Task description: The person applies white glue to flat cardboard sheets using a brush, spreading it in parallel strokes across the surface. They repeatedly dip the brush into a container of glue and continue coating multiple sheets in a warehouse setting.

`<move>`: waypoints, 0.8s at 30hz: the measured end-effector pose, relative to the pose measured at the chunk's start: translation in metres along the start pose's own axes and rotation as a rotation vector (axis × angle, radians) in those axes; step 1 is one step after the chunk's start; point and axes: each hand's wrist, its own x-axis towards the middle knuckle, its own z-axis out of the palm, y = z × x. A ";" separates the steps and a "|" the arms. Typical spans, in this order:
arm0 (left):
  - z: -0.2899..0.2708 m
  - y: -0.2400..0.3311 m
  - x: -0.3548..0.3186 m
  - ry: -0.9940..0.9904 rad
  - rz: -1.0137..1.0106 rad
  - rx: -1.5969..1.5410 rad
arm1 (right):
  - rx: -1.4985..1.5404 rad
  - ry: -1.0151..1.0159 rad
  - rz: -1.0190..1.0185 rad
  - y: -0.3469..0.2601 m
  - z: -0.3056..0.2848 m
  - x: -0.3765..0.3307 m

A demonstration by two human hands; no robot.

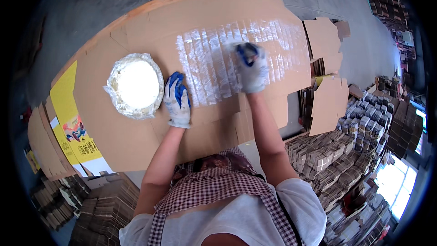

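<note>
Both my hands wear white gloves with blue palms. My left hand (177, 94) lies flat, fingers spread, on a large brown cardboard sheet (136, 141), just right of a round bowl of white paste lined with plastic film (135, 85). My right hand (251, 66) is closed around a small tool, blurred and mostly hidden by the glove, over a wide band of shiny white glue streaks (227, 52) across the sheet's flaps. The streaks run between both hands and on to the right.
Yellow printed cardboard sheets (68, 114) stick out under the left side. Loose brown flaps (325, 77) lie at the right edge. Bundled stacks of flat cartons (346, 155) fill the floor at right and lower left (91, 205). Grey concrete floor lies beyond.
</note>
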 end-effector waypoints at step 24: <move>-0.004 0.003 0.003 -0.009 -0.007 -0.040 | -0.041 -0.026 -0.127 -0.028 0.041 0.012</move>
